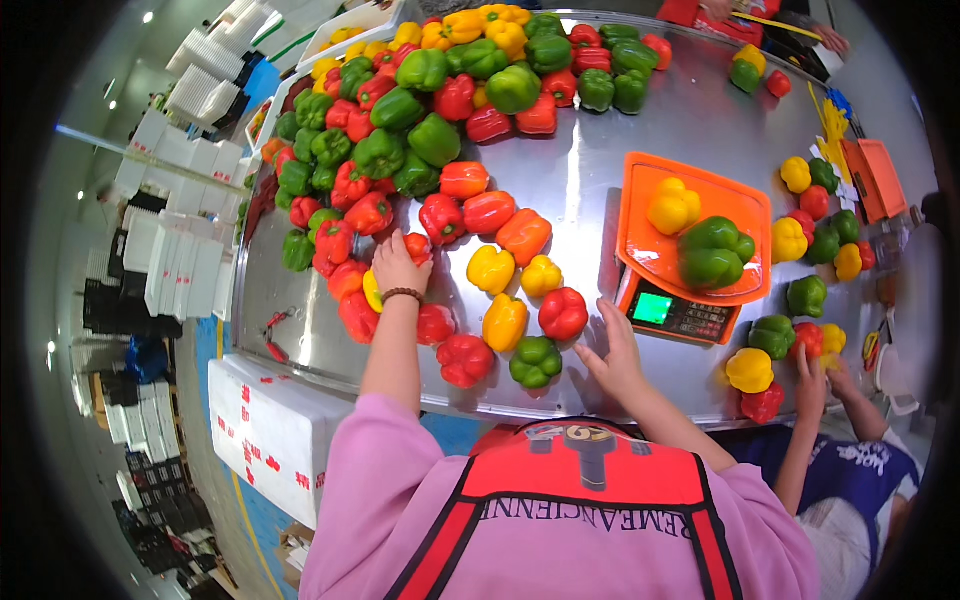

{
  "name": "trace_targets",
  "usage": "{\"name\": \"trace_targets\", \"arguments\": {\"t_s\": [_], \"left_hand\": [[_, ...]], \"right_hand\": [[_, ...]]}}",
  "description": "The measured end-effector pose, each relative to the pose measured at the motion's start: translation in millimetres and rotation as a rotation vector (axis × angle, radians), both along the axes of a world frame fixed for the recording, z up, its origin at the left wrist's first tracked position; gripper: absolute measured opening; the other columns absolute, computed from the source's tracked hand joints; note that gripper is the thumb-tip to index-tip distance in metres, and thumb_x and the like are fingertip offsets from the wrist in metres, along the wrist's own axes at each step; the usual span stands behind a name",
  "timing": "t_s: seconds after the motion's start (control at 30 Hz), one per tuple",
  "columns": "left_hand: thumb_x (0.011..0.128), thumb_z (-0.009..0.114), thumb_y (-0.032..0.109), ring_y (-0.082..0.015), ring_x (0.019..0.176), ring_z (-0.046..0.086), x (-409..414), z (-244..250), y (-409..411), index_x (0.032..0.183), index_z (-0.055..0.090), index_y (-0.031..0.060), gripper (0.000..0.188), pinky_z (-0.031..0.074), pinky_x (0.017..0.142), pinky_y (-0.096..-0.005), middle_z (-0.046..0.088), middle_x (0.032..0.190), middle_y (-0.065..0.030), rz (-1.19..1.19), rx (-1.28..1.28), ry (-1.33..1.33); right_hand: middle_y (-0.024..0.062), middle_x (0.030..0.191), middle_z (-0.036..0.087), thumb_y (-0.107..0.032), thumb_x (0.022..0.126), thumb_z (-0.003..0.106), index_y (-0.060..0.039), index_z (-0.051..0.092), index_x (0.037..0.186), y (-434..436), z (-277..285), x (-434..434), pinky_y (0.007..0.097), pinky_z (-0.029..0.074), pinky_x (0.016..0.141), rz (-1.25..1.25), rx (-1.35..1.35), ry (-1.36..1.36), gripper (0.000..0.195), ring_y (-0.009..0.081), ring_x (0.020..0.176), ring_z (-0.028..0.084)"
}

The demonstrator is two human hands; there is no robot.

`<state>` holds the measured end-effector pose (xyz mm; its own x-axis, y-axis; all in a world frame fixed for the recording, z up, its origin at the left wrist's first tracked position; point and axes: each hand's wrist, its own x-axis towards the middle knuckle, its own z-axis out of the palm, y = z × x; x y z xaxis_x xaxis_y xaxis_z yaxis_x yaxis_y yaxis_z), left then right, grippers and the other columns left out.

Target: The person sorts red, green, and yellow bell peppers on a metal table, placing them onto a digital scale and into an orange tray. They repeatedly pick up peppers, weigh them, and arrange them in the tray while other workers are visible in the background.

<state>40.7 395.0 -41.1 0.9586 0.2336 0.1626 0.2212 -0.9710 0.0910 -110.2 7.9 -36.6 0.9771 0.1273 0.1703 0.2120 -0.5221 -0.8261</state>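
Observation:
My left hand, with a beaded bracelet at the wrist, is closed around a small red bell pepper at the edge of the pile. Just beside it lies a partly covered yellow pepper. My right hand is empty, its fingers apart, between a red bell pepper and the digital scale. On the scale's orange tray rest a yellow pepper and a green pepper. Nearer me sit a green pepper and another yellow one.
A large heap of mixed bell peppers covers the far left of the metal table. Red-handled snips lie near its left edge, above a white foam box. At right, a co-worker's hands touch grouped peppers; another person stands at the far side.

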Motion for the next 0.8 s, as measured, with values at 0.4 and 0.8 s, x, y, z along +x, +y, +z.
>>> {"name": "trace_targets", "arguments": {"t_s": [0.4, 0.8], "left_hand": [[0.069, 0.087, 0.034, -0.0364, 0.103, 0.066, 9.4, 105.2, -63.7, 0.125, 0.060, 0.0057, 0.069, 0.054, 0.091, -0.0434, 0.067, 0.116, -0.0188, -0.218, -0.231, -0.194], [0.066, 0.086, 0.022, -0.0368, 0.109, 0.060, 10.6, 115.0, -316.4, 0.118, 0.060, 0.0059, 0.060, 0.049, 0.097, -0.0435, 0.065, 0.117, -0.0147, -0.960, -0.684, -0.147]], "right_hand": [[0.0202, 0.127, 0.063, -0.020, 0.084, 0.076, 0.0001, 0.057, 0.133, -36.3, 48.3, -13.9, 0.0419, 0.046, 0.103, -0.102, 0.243, 0.148, 0.056, 0.0365, 0.120, 0.059], [0.0210, 0.150, 0.042, -0.021, 0.076, 0.084, -0.0045, 0.045, 0.143, -124.4, 84.5, 46.7, 0.0493, 0.039, 0.110, -0.591, -0.259, -0.354, 0.079, 0.0422, 0.135, 0.045]]}}
